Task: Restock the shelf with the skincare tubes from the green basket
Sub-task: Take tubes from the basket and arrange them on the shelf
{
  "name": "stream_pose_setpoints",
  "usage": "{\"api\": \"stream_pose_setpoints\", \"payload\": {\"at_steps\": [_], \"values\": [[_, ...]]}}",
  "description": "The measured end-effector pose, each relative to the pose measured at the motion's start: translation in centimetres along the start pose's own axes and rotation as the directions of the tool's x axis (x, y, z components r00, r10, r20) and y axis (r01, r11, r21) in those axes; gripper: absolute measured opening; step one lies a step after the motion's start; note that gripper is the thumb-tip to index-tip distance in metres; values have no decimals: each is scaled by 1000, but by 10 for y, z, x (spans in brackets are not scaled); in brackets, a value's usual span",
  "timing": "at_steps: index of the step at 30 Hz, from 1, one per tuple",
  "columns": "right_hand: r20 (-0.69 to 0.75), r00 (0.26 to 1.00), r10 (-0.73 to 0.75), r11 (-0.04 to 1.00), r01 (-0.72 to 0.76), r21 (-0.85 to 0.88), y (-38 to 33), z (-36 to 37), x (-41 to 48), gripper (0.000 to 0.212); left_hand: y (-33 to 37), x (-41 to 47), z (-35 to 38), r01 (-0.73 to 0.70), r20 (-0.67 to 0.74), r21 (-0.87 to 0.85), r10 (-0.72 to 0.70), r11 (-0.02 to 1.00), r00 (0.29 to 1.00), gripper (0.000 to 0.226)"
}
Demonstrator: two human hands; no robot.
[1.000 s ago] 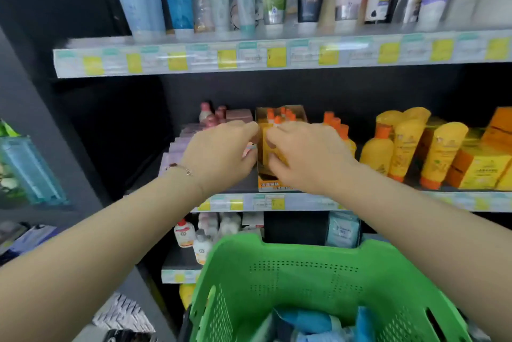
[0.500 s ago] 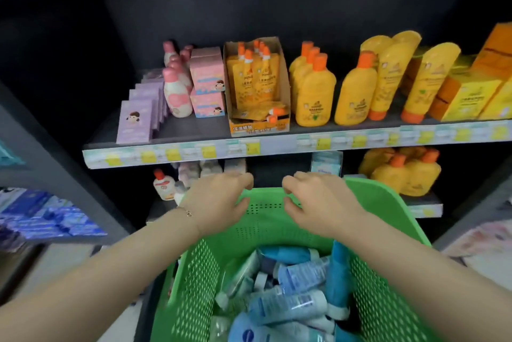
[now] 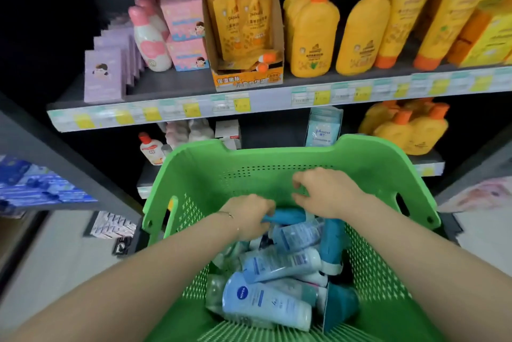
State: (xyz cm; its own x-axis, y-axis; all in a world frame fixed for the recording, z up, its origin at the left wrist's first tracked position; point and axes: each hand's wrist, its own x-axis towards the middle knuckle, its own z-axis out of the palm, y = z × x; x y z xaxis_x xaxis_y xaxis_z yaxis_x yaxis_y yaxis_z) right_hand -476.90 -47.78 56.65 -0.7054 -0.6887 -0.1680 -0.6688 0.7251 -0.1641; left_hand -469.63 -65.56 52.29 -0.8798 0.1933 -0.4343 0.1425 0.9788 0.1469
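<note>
Below the shelf (image 3: 177, 86), green basket (image 3: 194, 175) holds loosely piled skincare tubes (image 3: 277, 261). Fingers: left hand (image 3: 249, 217) curled round teal tube (image 3: 288, 215); right hand (image 3: 329, 192) curled just above it, hold unclear. Risk: a quick pull drags crossed neighbours over the rim, or the tube slips.

Fingers, basket contents and shelf print hard to make out

The left hand's (image 3: 249, 217) fingertips curl round a teal tube (image 3: 289, 215) and vanish beneath it. What the right hand's (image 3: 325, 193) curled fingers touch cannot be told. The green basket (image 3: 249, 158) is cut off by the lower edge, and the tubes deep in its pile are covered. The price labels (image 3: 241, 104) are too blurred to read, and the yellow bottles (image 3: 457, 9) run past the upper right corner.
</note>
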Motion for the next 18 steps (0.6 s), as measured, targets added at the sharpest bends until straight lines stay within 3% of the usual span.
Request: {"api": "stream_pose_setpoints", "payload": {"at_steps": [5,7,15,18], "values": [[60,998,7,997,-11,70,3,5,8,29,23,8,46,-62,302,4,58,998,951,35],[84,996,-7,997,0,83,2,7,9,29,30,6,61,-66,358,52,43,996,933,47],[131,991,-14,993,-2,117,2,8,9,30,40,-4,69,-81,299,188,21,979,954,62],[133,991,-15,993,-1,118,2,9,9,31,35,1,65,-62,248,198,12,978,969,51]]}}
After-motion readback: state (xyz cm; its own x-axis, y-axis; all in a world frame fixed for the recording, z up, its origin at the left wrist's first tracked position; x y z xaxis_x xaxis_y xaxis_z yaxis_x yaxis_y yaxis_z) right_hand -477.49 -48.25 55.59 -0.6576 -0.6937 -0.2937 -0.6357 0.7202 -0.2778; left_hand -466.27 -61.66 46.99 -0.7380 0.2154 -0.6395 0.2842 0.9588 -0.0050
